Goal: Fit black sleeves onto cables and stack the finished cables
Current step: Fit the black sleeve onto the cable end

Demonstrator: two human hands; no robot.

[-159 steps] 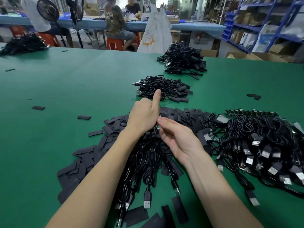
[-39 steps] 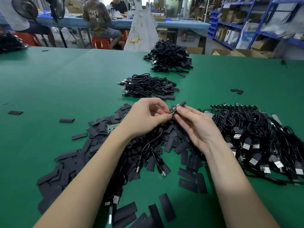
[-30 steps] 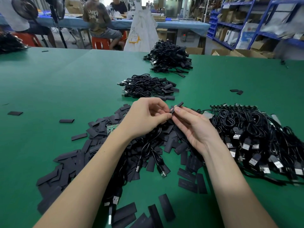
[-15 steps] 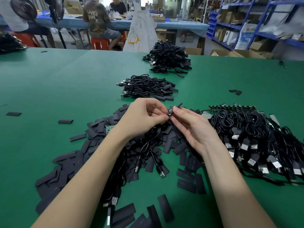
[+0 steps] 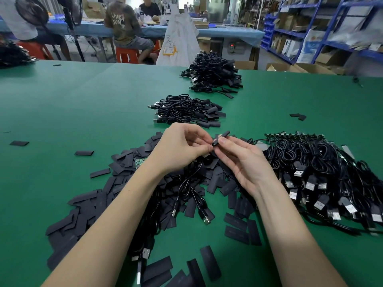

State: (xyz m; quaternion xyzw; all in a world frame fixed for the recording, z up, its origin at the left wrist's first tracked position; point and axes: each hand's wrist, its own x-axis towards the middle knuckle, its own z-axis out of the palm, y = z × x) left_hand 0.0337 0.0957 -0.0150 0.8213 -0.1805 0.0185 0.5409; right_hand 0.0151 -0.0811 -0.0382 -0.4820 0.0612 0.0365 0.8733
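Observation:
My left hand (image 5: pixel 182 148) pinches the end of a black cable (image 5: pixel 189 179) that hangs down in a loop beneath it. My right hand (image 5: pixel 242 160) pinches a black sleeve (image 5: pixel 221 136) between thumb and forefinger, its far end sticking up to the right. The two hands meet fingertip to fingertip above a spread of loose flat black sleeves (image 5: pixel 124 183). Whether the cable end is inside the sleeve cannot be told. A pile of sleeved cables (image 5: pixel 186 110) lies just beyond my hands, and a bigger one (image 5: pixel 213 74) farther back.
A large heap of cables with bare USB plugs (image 5: pixel 323 175) fills the green table (image 5: pixel 72 104) at right. A small green circuit board (image 5: pixel 139 162) shows among the sleeves. Stray sleeves (image 5: pixel 19 143) lie at left. People sit at a blue bench behind.
Both hands stay together at the same spot; the sleeve in my right hand has shifted only slightly against the cable end over the last second.

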